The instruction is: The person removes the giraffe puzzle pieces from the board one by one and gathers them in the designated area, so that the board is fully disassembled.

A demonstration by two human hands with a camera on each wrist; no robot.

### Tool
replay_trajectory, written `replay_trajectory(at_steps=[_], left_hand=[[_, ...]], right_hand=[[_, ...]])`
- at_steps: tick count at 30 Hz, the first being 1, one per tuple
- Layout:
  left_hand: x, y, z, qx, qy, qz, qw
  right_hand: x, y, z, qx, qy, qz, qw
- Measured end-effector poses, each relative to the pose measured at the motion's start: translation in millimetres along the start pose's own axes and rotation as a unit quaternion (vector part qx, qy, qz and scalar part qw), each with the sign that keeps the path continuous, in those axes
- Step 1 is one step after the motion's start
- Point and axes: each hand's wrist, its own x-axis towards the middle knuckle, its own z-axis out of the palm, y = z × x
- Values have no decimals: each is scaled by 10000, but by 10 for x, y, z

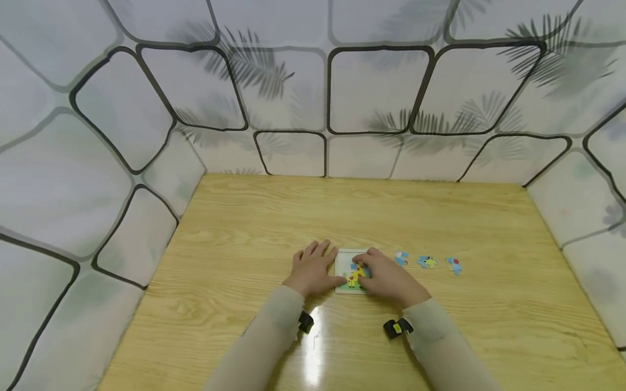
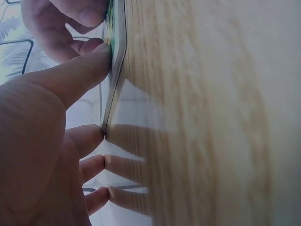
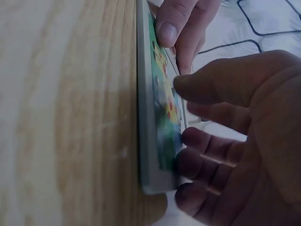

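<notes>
A small white-framed jigsaw puzzle board (image 1: pixel 345 257) lies on the table between both hands, its picture showing yellow giraffes on green. My left hand (image 1: pixel 313 272) spreads at its left side; the thumb presses the lower left of the picture, and the fingertips touch the board's edge and the tabletop. Over the board's right half, my right hand (image 1: pixel 393 278) bends its thumb and fingers about a puzzle piece (image 3: pixel 171 109) with yellow and red markings, low against the board. Part of that piece is hidden by the fingers.
Three loose puzzle pieces lie in a row right of the board: a blue one (image 1: pixel 401 258), a blue and yellow one (image 1: pixel 427 262), and a blue one with a red spot (image 1: pixel 455 265). The wooden table (image 1: pixel 244 217) meets patterned cloth walls (image 1: pixel 288 108) at the back and sides.
</notes>
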Motion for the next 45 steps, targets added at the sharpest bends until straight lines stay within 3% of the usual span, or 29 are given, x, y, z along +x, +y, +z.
replay_trajectory(at_steps=[13,18,24,31,38,45], left_hand=[[12,-6,10,-21,13,-13,10000],[15,-2,1,-18,11,-25,10000],[14,-1,4,-64,25,-10,10000],[5,0,-3,-24,-1,-35,10000],[-2,-1,2,-25,-40,-72,10000],[3,-1,-7,-96,-45,-45,9999]], right_hand=[[162,-54,-85,442,-692,889,9926],[176,-94,-123,572,-797,1019,9899],[129,-102,-62,731,-391,1043,9911],[21,-8,27,1189,261,746,9897],[-41,48,43,1461,542,469,9867],[-76,53,56,1535,708,601,9838]])
